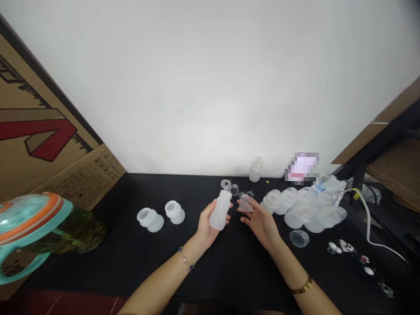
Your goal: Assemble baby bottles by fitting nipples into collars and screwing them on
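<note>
A white wall (210, 87) stood at the far side. A black table (98, 271) ran from left to right in front of it. A big cardboard box (39, 144) leaned at the far left. A see-through jug (36, 232) with a teal and orange lid sat near and left, out of the way of the hands.

On the right lay a heap of cloudy plastic parts (305, 208), close enough to reach. A white cable (367, 218) curved past the heap.

The left hand (206, 225) was above the middle of the table. Its fingers were wrapped around a milky white bottle (220, 210), held nearly upright with the top tipped a little to the right. Just beside it, the right hand (260, 221) pinched a small clear part (245, 203) in its fingertips. The part was level with the top of the bottle, so it looked like the two were held close to fit together.

Two white cup-shaped pieces (174, 211) stood side by side to the left. Another bottle (255, 169) stood alone by the wall. A clear cap (299, 238) lay near the heap. Tiny clear rings (229, 187) lay just beyond the hands.
</note>
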Motion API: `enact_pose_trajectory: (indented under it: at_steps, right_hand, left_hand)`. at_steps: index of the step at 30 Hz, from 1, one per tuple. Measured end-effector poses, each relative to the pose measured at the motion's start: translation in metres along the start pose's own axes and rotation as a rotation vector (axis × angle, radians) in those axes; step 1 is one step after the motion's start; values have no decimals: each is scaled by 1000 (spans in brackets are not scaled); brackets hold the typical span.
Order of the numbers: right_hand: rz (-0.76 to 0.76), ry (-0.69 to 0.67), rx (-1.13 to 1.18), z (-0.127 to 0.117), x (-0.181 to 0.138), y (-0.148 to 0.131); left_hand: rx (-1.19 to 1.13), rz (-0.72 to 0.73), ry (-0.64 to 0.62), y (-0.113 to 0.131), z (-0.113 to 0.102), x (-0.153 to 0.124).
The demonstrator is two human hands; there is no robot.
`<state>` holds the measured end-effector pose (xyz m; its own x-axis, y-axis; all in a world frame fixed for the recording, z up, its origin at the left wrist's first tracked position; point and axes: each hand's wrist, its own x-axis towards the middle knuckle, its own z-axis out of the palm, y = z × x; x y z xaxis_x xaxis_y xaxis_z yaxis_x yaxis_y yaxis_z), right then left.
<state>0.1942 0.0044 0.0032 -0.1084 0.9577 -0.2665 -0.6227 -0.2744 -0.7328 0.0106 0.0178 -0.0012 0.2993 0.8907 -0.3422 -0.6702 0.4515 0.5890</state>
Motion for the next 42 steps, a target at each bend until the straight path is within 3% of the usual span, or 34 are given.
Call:
enact_pose_trajectory:
  at_steps: [11, 20, 35, 42]
  right_hand:
    - [-27, 20, 8, -2, 3, 2]
    - [-149, 29, -111, -2, 2, 4]
    - [-585, 171, -327, 5, -4, 15]
    - [-704, 254, -368, 6, -11, 19]
  left_hand:
    - [-5, -42, 2, -1, -2, 1]
    - [37, -42, -58, -4, -4, 2]
    - [162, -78, -268, -14, -7, 1]
    - [209, -72, -306, -15, -8, -1]
